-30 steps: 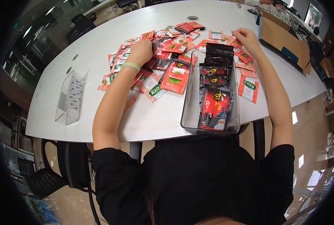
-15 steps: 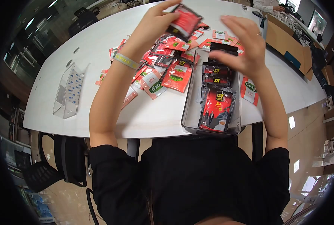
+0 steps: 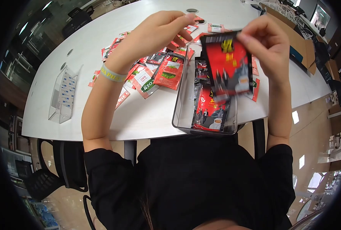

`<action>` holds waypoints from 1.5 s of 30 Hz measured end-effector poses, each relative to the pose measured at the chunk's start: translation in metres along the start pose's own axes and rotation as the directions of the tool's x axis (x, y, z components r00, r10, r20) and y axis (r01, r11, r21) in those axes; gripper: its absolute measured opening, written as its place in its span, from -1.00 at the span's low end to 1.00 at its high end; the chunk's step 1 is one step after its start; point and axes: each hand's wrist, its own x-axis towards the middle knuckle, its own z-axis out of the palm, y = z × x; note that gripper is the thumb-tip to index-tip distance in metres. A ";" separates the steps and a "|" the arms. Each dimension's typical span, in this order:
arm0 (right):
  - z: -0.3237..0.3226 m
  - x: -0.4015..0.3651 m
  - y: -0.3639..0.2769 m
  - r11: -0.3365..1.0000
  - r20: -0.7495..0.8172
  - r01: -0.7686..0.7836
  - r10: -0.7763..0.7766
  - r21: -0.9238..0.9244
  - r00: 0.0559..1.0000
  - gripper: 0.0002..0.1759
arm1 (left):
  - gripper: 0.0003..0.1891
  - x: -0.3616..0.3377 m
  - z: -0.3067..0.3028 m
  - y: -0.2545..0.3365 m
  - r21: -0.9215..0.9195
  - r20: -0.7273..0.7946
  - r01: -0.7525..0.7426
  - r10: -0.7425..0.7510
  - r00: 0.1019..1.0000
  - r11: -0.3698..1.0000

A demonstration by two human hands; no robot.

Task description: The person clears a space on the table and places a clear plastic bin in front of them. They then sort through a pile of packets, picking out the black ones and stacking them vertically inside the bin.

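Observation:
My right hand [image 3: 270,48] pinches the top corner of a red and black G7 sachet [image 3: 229,67], held upright with its printed front showing, above the clear tray. In the clear plastic tray [image 3: 179,103], more G7 sachets [image 3: 210,111] lie overlapped in a column, partly hidden by the held one. My left hand [image 3: 159,32], wearing a pale wristband, hovers over the pile with its fingers apart and nothing in them. Beneath it spread red and black sachets [image 3: 170,72] and Cozy tea sachets [image 3: 144,81], left of the tray.
A clear holder [image 3: 65,96] with a blue-and-white patterned strip stands on the white table [image 3: 90,126] at the left. An open cardboard box [image 3: 285,32] with white cables behind it is at the back right. Black chairs stand below the table's left edge.
The sachet has passed from my left hand to my right hand and now hangs over the tray. My left hand has opened and lowered toward the pile. The view has shifted slightly.

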 end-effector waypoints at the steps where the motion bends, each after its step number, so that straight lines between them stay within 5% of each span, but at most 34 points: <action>1: -0.003 -0.004 -0.006 0.991 0.148 -0.134 0.134 -0.006 0.980 -0.91 | -0.45 0.000 0.004 -0.001 -0.098 0.025 0.057 -0.055 0.998 0.994; 2: 0.001 -0.009 -0.016 0.972 0.211 -0.233 0.234 -0.033 0.949 -0.90 | -0.45 -0.002 0.009 0.001 -0.100 0.023 0.054 -0.052 0.998 0.994; 6: 0.029 -0.035 -0.020 0.972 0.166 -0.057 0.096 -0.229 0.981 -0.91 | -0.42 -0.008 0.029 0.011 -0.241 0.076 0.127 -0.112 0.991 0.962; 8: 0.036 -0.041 -0.019 0.963 0.110 -0.018 0.049 -0.269 0.993 -0.89 | -0.40 -0.004 0.044 0.007 -0.375 -0.042 0.061 -0.083 0.996 0.925; 10: 0.036 -0.045 -0.015 0.875 0.217 0.245 -0.166 -0.417 0.962 -0.86 | -0.21 -0.004 0.058 0.005 -0.380 -0.140 0.007 -0.065 0.988 0.925; 11: 0.031 -0.049 -0.015 0.897 0.335 0.171 -0.027 -0.407 0.942 -0.84 | -0.19 -0.012 0.065 0.015 -0.511 -0.128 0.071 -0.158 0.979 0.857; 13: 0.030 -0.045 -0.018 0.866 0.364 0.214 -0.041 -0.451 0.930 -0.84 | -0.16 -0.027 0.080 0.022 -0.749 -0.050 0.162 -0.298 0.953 0.643; 16: 0.031 -0.038 -0.036 0.807 0.427 0.273 -0.028 -0.524 0.904 -0.82 | -0.15 -0.031 0.077 0.018 -0.765 0.026 0.184 -0.255 0.967 0.617; 19: 0.033 -0.038 -0.055 0.929 0.555 0.212 -0.009 -0.303 0.832 -0.75 | -0.12 -0.029 0.072 0.017 -0.814 0.083 0.251 -0.323 0.943 0.523; 21: 0.032 -0.042 -0.066 0.963 0.826 0.191 0.052 -0.191 0.562 -0.57 | -0.14 -0.029 0.067 0.016 -0.815 0.167 0.300 -0.295 0.941 0.495; 26: 0.039 -0.068 -0.071 0.864 0.818 0.395 0.034 -0.313 0.574 -0.40 | -0.16 -0.031 0.065 0.010 -0.853 0.182 0.308 -0.314 0.932 0.421; 28: 0.043 -0.077 -0.072 0.809 0.715 0.401 0.034 -0.429 0.698 -0.41 | -0.17 -0.035 0.065 0.012 -0.870 0.180 0.314 -0.349 0.920 0.379; 32: 0.045 -0.079 -0.072 0.776 0.713 0.422 0.050 -0.469 0.700 -0.40 | -0.29 -0.042 0.074 0.010 -0.789 0.205 0.291 -0.215 0.955 0.540; 34: 0.047 -0.079 -0.072 0.718 0.759 0.438 0.193 -0.541 0.622 -0.37 | -0.32 -0.043 0.078 0.010 -0.754 0.196 0.265 -0.179 0.964 0.602; 36: 0.051 -0.079 -0.071 0.694 0.743 0.432 0.225 -0.576 0.630 -0.35 | -0.36 -0.048 0.084 0.018 -0.769 0.093 0.321 -0.400 0.912 0.553; 38: 0.053 -0.079 -0.070 0.672 0.728 0.422 0.261 -0.609 0.635 -0.33 | -0.43 -0.052 0.091 0.021 -0.818 0.102 0.293 -0.376 0.921 0.495; 40: 0.053 -0.078 -0.070 0.656 0.701 0.393 0.301 -0.644 0.646 -0.29 | -0.50 -0.056 0.101 0.030 -0.914 -0.063 0.106 -0.394 0.917 0.393; 41: 0.053 -0.076 -0.070 0.657 0.700 0.390 0.304 -0.645 0.646 -0.29 | -0.53 -0.051 0.107 0.017 -0.893 -0.144 0.016 -0.318 0.937 0.450; 44: 0.050 -0.062 -0.067 0.650 0.712 0.407 0.306 -0.641 0.632 -0.26 | -0.36 -0.055 0.104 0.026 -0.903 -0.060 0.099 -0.349 0.935 0.419; 45: 0.046 -0.050 -0.067 0.711 0.765 0.373 0.361 -0.596 0.534 -0.23 | -0.36 -0.055 0.102 0.025 -0.902 -0.060 0.099 -0.349 0.935 0.420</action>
